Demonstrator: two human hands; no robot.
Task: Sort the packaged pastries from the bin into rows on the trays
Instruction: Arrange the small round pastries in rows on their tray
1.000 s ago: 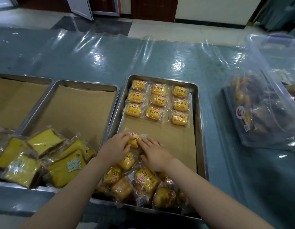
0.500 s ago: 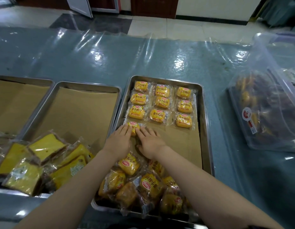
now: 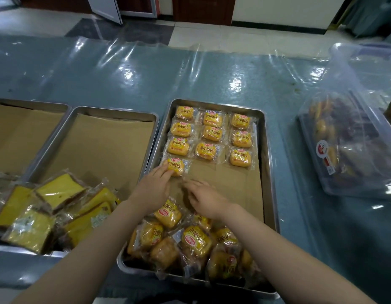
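On blue table, clear plastic sheet, tiled floor beyond

Bin cut by right edge, contents blurred.

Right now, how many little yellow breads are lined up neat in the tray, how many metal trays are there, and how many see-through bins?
Little breads lined up in rows: 10, counting the one the left hand touches
Metal trays: 3
See-through bins: 1
Total: 14
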